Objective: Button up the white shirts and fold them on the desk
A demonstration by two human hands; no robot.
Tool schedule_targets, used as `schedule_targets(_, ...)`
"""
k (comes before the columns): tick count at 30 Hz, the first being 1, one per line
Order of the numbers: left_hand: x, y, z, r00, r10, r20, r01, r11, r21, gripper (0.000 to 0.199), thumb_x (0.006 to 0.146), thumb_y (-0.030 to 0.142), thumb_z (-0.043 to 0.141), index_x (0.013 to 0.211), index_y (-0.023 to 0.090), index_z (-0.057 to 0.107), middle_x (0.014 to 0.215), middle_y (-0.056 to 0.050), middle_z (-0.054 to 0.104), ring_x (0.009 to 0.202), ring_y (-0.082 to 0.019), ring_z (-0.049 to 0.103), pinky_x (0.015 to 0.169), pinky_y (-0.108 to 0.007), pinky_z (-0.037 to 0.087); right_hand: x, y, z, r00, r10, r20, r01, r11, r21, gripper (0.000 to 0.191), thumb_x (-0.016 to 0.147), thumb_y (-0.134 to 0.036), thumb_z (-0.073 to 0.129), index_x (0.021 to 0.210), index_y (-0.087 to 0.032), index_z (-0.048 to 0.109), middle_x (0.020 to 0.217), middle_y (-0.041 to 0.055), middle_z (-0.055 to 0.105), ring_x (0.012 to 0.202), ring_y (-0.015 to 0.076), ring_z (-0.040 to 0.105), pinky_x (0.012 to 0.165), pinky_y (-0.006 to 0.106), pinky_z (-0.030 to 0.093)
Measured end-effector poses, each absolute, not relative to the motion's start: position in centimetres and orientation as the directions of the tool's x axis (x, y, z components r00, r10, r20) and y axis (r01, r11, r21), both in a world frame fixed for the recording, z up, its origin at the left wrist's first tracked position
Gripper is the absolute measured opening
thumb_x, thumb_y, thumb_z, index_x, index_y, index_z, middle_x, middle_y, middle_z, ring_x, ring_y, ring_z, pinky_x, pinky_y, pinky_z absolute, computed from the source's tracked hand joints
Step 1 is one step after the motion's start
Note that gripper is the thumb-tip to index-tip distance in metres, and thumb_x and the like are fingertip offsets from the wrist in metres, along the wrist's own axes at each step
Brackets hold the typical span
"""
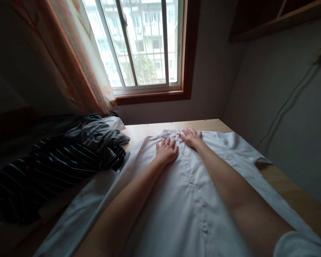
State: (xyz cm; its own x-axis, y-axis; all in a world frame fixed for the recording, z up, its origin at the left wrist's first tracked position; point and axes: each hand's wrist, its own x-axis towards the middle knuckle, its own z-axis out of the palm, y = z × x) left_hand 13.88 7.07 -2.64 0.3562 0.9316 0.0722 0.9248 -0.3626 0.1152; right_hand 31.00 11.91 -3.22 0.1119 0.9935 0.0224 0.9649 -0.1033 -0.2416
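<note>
A white button-up shirt lies spread front side up on a wooden table, its collar toward the far edge. Down its middle runs the buttoned placket. My left hand rests flat on the cloth just left of the placket, fingers spread, below the collar. To the right of the collar, my right hand lies on the shirt with its fingers apart. Neither hand grips anything. My forearms cover parts of the shirt's front on both sides.
A heap of dark striped clothing sits on the left, against the shirt's side. Behind the table are a window and an orange patterned curtain. A cable hangs along the right wall, below a wooden shelf.
</note>
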Motion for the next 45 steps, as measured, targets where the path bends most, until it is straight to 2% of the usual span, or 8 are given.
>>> schedule_targets(6, 13.0, 7.5, -2.0, 0.372, 0.928, 0.014, 0.919, -0.371, 0.133, 0.063, 0.095, 0.056, 0.022, 0.152, 0.031, 0.032, 0.163, -0.004, 0.02, 0.151, -0.028, 0.014, 0.119, -0.059, 0.008, 30.1, 8.6, -2.7, -0.099, 0.913, 0.396, 0.989, 0.135, -0.064, 0.051, 0.1, -0.043, 0.032, 0.15, -0.029, 0.038, 0.162, 0.0047, 0.025, 0.15, 0.0254, 0.011, 0.117, 0.058, -0.001)
schedule_targets(12, 13.0, 8.2, -2.0, 0.391, 0.92, 0.023, 0.912, -0.391, 0.121, 0.063, 0.095, 0.055, 0.022, 0.152, 0.029, 0.033, 0.163, -0.005, 0.021, 0.15, -0.029, 0.015, 0.118, -0.059, 0.009, 29.8, 2.5, -2.1, 0.027, 0.995, 0.097, 0.975, -0.005, -0.22, 0.056, 0.098, -0.05, 0.034, 0.152, -0.033, 0.033, 0.162, 0.0076, 0.024, 0.148, 0.0332, 0.018, 0.112, 0.064, 0.017)
schedule_targets(16, 13.1, 8.7, -2.1, 0.401, 0.914, 0.065, 0.906, -0.406, 0.122, 0.062, 0.095, 0.054, 0.025, 0.15, 0.029, 0.037, 0.161, -0.006, 0.025, 0.149, -0.029, 0.019, 0.118, -0.058, 0.012, 30.2, -0.3, -2.6, -0.003, 1.0, -0.013, 0.966, 0.0, -0.258, 0.064, 0.096, -0.064, 0.026, 0.152, -0.035, 0.031, 0.162, 0.0081, 0.022, 0.149, 0.033, 0.015, 0.112, 0.067, 0.011)
schedule_targets(21, 13.8, 6.3, -1.5, 0.237, 0.946, 0.22, 0.966, -0.254, 0.051, 0.057, 0.095, 0.038, 0.032, 0.15, 0.025, 0.037, 0.159, -0.013, 0.029, 0.145, -0.033, 0.027, 0.113, -0.061, 0.02, 30.7, -0.1, -2.9, 0.027, 0.998, -0.05, 0.974, -0.037, -0.222, 0.066, 0.095, -0.067, 0.022, 0.153, -0.036, 0.029, 0.164, 0.0047, 0.016, 0.15, 0.029, 0.009, 0.113, 0.066, 0.004)
schedule_targets(27, 11.2, 1.2, -1.0, 0.195, 0.981, -0.011, 0.98, -0.194, 0.048, 0.066, 0.092, 0.06, 0.031, 0.148, 0.027, 0.041, 0.161, -0.013, 0.025, 0.144, -0.046, 0.022, 0.107, -0.072, 0.02, 31.3, 1.4, -3.0, 0.016, 0.999, -0.041, 0.98, -0.023, -0.199, 0.064, 0.095, -0.065, 0.022, 0.153, -0.037, 0.028, 0.164, 0.0041, 0.016, 0.15, 0.0289, 0.011, 0.113, 0.068, 0.006)
schedule_targets(34, 8.6, 1.1, -2.2, 0.282, 0.959, 0.034, 0.949, -0.284, 0.135, 0.068, 0.094, 0.061, 0.025, 0.152, 0.027, 0.034, 0.162, -0.009, 0.022, 0.149, -0.038, 0.015, 0.117, -0.053, 0.022, 32.0, 2.9, -3.5, 0.043, 0.998, -0.045, 0.977, -0.051, -0.206, 0.064, 0.095, -0.066, 0.022, 0.153, -0.038, 0.028, 0.164, 0.004, 0.015, 0.15, 0.0275, 0.011, 0.112, 0.068, 0.005)
schedule_targets(40, 9.9, 3.4, -2.1, 0.314, 0.949, 0.021, 0.938, -0.314, 0.144, 0.068, 0.094, 0.061, 0.026, 0.152, 0.026, 0.034, 0.162, -0.009, 0.022, 0.149, -0.036, 0.016, 0.118, -0.048, 0.02, 33.2, 3.9, -3.2, 0.065, 0.998, -0.027, 0.979, -0.069, -0.194, 0.063, 0.096, -0.064, 0.023, 0.152, -0.036, 0.031, 0.163, 0.005, 0.019, 0.149, 0.0285, 0.015, 0.113, 0.067, 0.009)
schedule_targets(45, 11.4, 3.9, -1.1, 0.317, 0.947, 0.048, 0.948, -0.318, 0.02, 0.06, 0.098, 0.054, 0.027, 0.148, 0.023, 0.04, 0.156, -0.014, 0.035, 0.143, -0.034, 0.031, 0.112, -0.047, 0.031, 33.2, 4.0, -2.5, 0.073, 0.994, 0.087, 0.985, -0.058, -0.162, 0.056, 0.099, -0.054, 0.03, 0.148, -0.031, 0.04, 0.16, 0.0077, 0.03, 0.147, 0.0291, 0.022, 0.113, 0.066, 0.012)
